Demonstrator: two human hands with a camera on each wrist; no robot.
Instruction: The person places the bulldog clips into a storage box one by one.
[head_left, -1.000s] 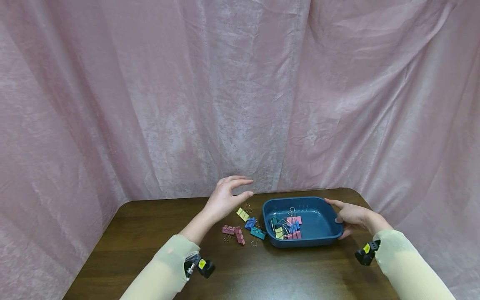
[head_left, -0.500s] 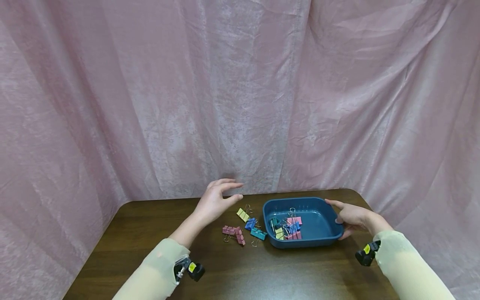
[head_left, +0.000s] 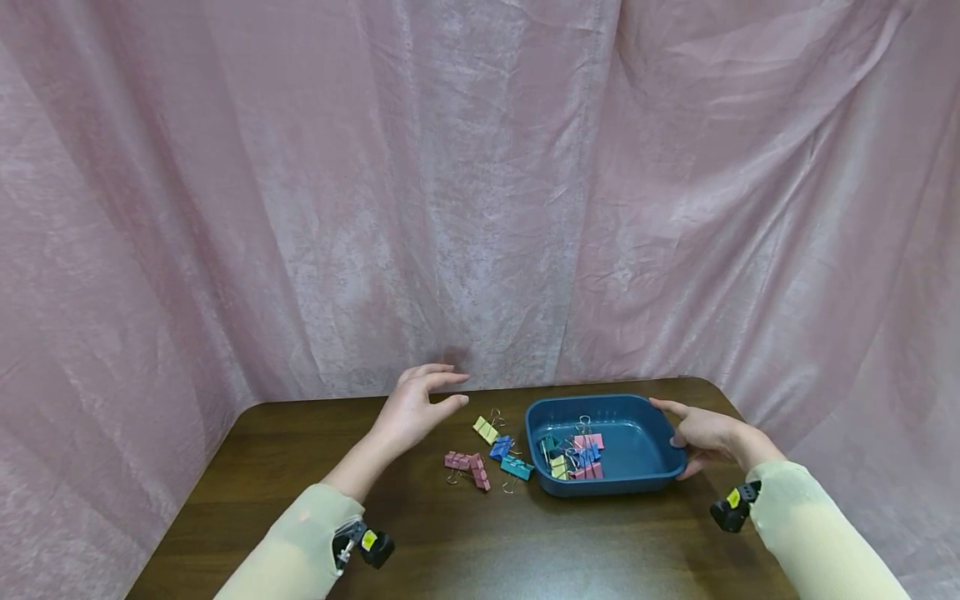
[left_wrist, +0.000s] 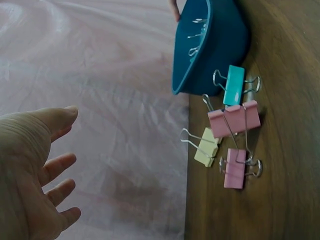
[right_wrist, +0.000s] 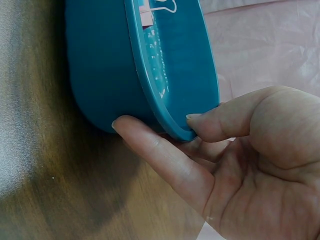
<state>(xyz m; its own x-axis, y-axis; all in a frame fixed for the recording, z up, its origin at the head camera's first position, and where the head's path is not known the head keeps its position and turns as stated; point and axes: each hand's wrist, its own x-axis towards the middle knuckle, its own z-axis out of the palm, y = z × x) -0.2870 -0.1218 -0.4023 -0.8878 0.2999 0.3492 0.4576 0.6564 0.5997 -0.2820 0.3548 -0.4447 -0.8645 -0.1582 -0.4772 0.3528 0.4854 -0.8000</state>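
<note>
My left hand (head_left: 414, 408) hovers over the table, fingers apart and holding nothing, up and to the left of the loose binder clips. Those lie left of the tray: a yellow clip (head_left: 486, 429), a blue clip (head_left: 501, 448), a teal clip (head_left: 517, 467) and two pink clips, one of them (left_wrist: 235, 168) nearest in the left wrist view. At the tray's right end my right hand (head_left: 708, 433) grips the rim of the blue plastic tray (head_left: 615, 485), thumb inside and fingers against the outer wall. Several binder clips (head_left: 587, 454) in mixed colours lie in the tray's left half.
The dark wooden table (head_left: 585, 550) has rounded far corners. A pink velvet curtain (head_left: 450, 208) hangs right behind its far edge. Both forearms wear pale sleeves with a small black camera (head_left: 373, 548) at the wrist.
My left hand has drawn back leftward and slightly down, away from the tray and clips, staying spread. My right hand keeps its grip on the tray, which stays practically in place.
</note>
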